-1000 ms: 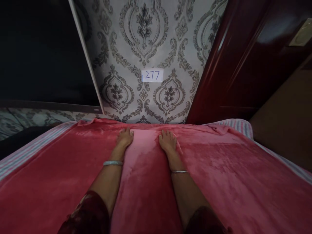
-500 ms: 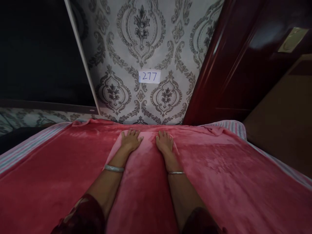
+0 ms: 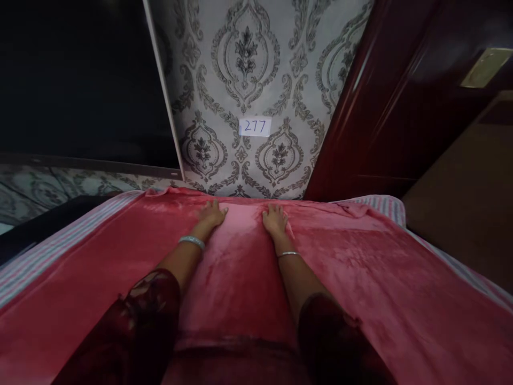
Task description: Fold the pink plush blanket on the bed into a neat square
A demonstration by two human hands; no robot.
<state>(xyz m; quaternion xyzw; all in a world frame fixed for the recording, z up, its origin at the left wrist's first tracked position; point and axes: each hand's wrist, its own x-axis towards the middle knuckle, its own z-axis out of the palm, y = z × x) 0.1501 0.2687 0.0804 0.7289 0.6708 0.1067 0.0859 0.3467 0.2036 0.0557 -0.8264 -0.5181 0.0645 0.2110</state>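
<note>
A plush red-pink fleece blanket (image 3: 352, 267) covers what looks like a bed, and both hands rest on it close to its far edge. The left hand (image 3: 211, 215) lies palm down with its fingers (image 3: 214, 206) lightly spread. The right hand (image 3: 274, 220) lies palm down too, its fingers (image 3: 276, 208) seemingly closer together, though foreshortening makes the gaps between them hard to judge. Neither hand pinches or gathers anything. A paler pink band of fleece (image 3: 240, 222) lies between the hands.

The soft pile could slip over the striped bed sheet (image 3: 380, 206) if one palm drags harder than the other, skewing the blanket and leaving more of the sheet showing along the far edge. Small rucks near the far corners could also catch and deepen under that pull.

The near end of the blanket runs out of the frame, partly behind dark red lace sleeves (image 3: 148, 315). A dark ridge (image 3: 236, 342) crosses it there, perhaps a fold, but the dim light makes that uncertain. Beyond the far edge stands grey damask wallpaper (image 3: 244, 69) bearing a white paper label marked 277 (image 3: 255, 126), between a black panel (image 3: 80, 80) and a glossy dark-red wooden panel (image 3: 360, 117).
</note>
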